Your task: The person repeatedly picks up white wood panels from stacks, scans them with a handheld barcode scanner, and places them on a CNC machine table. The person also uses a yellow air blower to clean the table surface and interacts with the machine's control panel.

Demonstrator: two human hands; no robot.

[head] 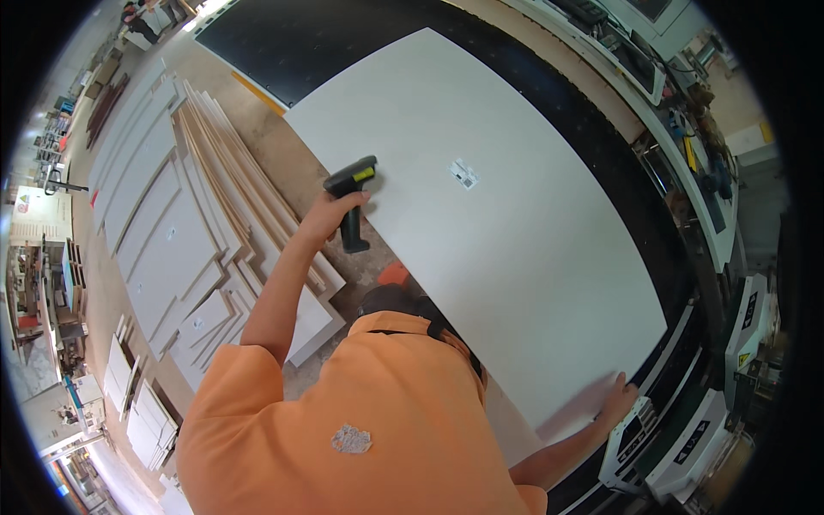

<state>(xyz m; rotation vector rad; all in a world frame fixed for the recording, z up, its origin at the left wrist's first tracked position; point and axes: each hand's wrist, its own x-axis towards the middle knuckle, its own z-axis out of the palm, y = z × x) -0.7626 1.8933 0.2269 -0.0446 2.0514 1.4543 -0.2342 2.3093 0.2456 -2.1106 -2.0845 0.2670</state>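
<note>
A black handheld barcode scanner with a yellow-green patch is gripped in my left hand. It is over the near long edge of a large white panel, its head pointing across the panel. A printed label with a code is stuck to the panel's face, beyond the scanner. My right hand is at the panel's right end, fingers on its edge, close to the machine's white housing. The panel lies flat on a black machine table.
Stacks of white boards stand on the floor to the left, some with labels. More boards lie at the lower left. A second machine housing is at the right. A cluttered bench runs behind. People are far off at upper left.
</note>
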